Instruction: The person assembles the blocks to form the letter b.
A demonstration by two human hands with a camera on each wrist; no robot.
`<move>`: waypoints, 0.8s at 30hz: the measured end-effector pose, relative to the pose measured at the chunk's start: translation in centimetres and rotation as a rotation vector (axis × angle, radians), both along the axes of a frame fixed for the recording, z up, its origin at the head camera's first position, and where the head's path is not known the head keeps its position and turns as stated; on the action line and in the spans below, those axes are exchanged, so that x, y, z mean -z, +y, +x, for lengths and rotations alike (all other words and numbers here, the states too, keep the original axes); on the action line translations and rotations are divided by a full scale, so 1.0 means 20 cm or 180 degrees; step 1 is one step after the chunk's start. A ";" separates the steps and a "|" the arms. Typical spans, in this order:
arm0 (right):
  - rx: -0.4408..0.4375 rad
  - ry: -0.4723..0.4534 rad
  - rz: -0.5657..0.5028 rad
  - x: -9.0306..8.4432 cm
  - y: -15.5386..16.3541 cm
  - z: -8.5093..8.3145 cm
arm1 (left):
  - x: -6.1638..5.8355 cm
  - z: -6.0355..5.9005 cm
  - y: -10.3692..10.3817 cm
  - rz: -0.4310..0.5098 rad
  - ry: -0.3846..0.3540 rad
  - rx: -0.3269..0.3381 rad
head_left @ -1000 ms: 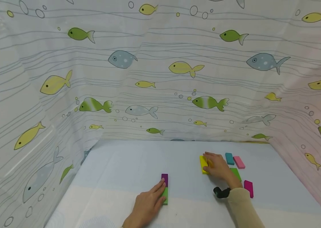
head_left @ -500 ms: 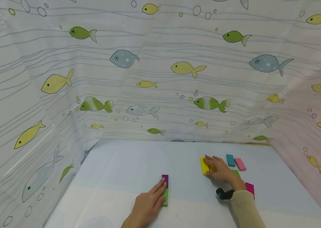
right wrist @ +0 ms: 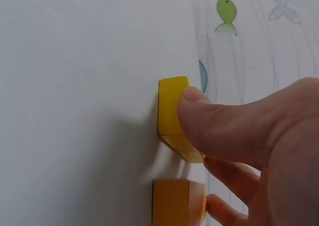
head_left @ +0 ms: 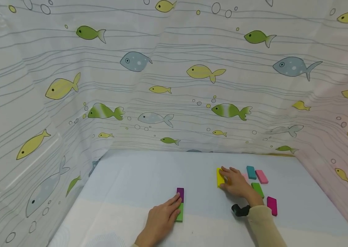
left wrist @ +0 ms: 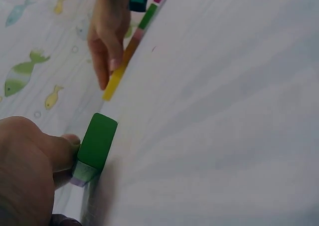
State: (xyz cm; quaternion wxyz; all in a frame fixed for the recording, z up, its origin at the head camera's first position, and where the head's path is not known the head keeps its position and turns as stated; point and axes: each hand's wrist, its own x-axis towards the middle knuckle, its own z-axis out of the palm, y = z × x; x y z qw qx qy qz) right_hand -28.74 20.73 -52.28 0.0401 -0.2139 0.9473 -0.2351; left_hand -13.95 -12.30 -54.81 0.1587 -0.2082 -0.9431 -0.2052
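Observation:
My left hand (head_left: pixel 159 216) rests its fingertips on a purple block (head_left: pixel 180 194) and its thumb on a green block (head_left: pixel 180 213). These two blocks lie end to end in a line. In the left wrist view, the green block's end faces the camera, with the thumb tip along one side. My right hand (head_left: pixel 237 183) pinches a yellow block (head_left: pixel 219 177) by its ends, thumb at the near one. An orange block (right wrist: pixel 170 201) stands a small gap from the yellow one, partly under the right hand, with a fingertip close behind it.
Right of the right hand lie a teal block (head_left: pixel 251 172), a pink block (head_left: pixel 261 176), a second green block (head_left: pixel 257 190) and a magenta block (head_left: pixel 272 206). A pale pink block (head_left: pixel 246 177) peeks out behind the hand. A fish-patterned curtain (head_left: pixel 174 85) surrounds the white tabletop (head_left: pixel 136 178).
The right hand has shifted slightly left with the yellow block, which now stands apart from the orange one. A pale pink block has come into sight behind that hand. The left hand keeps its place.

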 end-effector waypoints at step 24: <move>-0.0200 0.0088 0.0008 -0.02 -0.40 -0.06 | -0.06 0.00 0.01 0.0071 -0.0248 -0.0092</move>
